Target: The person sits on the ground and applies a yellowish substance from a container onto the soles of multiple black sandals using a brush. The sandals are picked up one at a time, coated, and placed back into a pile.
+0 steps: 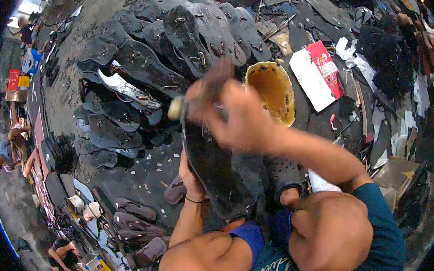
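Observation:
A long black shoe sole [212, 166] stands tilted in front of me, between my knees. Against its left edge my left hand [192, 183] is closed, with some fingers hidden behind the sole. My right hand [243, 115], blurred by motion, is curled over the sole's upper end. It grips something dark that I cannot make out, and a pale yellowish blurred end [175, 108] shows at its left. Just right of that hand sits an open tub [291, 99] with amber-brown, glue-like stuff inside and a crusted pale rim.
Many dark soles [145, 64] lie heaped ahead and to the left. Slippers [133, 208] line the lower left. A red-and-white carton piece [317, 76] and scraps [380, 138] lie right. People [63, 257] sit at far left, near a yellow box [96, 270].

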### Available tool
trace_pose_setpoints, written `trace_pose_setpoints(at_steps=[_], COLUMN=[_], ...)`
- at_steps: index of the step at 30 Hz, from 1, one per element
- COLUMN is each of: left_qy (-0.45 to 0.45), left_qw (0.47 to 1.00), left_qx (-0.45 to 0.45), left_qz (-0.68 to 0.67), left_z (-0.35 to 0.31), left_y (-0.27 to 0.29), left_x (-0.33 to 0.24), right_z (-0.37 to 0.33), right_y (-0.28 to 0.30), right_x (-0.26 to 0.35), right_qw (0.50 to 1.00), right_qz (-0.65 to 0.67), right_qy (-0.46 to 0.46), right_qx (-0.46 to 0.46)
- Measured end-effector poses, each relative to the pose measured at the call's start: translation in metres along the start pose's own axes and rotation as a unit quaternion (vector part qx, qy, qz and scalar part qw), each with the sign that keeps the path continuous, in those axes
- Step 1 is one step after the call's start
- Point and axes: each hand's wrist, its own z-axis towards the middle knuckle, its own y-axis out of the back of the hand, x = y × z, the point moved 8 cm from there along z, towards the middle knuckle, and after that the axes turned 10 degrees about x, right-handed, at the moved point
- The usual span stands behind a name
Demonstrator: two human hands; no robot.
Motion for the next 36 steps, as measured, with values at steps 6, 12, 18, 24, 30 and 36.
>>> trace_pose_setpoints(at_steps=[6,12,18,24,30,36], left_qy=[0.003,-0.054,-0.076,0.125,0.101,0.01], left_qw=[0.999,0.994,0.992,0.972,0.974,0.99], left_qx=[-0.017,-0.064,-0.045,-0.073,-0.079,0.058], left_qz=[0.029,-0.071,-0.091,-0.184,-0.185,-0.132], left_z=[0.001,0.025,-0.019,-0.14,-0.14,-0.05], left_y=[-0.006,0.049,0.107,0.112,0.115,0.103], left_x=[-0.01,-0.025,-0.006,0.053,0.044,0.007], right_z=[0.001,-0.031,-0.091,-0.079,-0.141,-0.088], right_y=[0.017,-0.028,-0.026,0.065,0.081,0.054], right_x=[-0.014,0.003,-0.053,-0.126,-0.104,-0.016], right_qw=[0.989,0.988,0.968,0.943,0.83,0.949], right_qz=[0.147,0.095,0.194,-0.305,-0.351,0.141], right_qy=[-0.005,0.103,-0.14,-0.102,-0.369,-0.226], right_qx=[-0.027,0.058,0.078,-0.085,0.226,0.169])
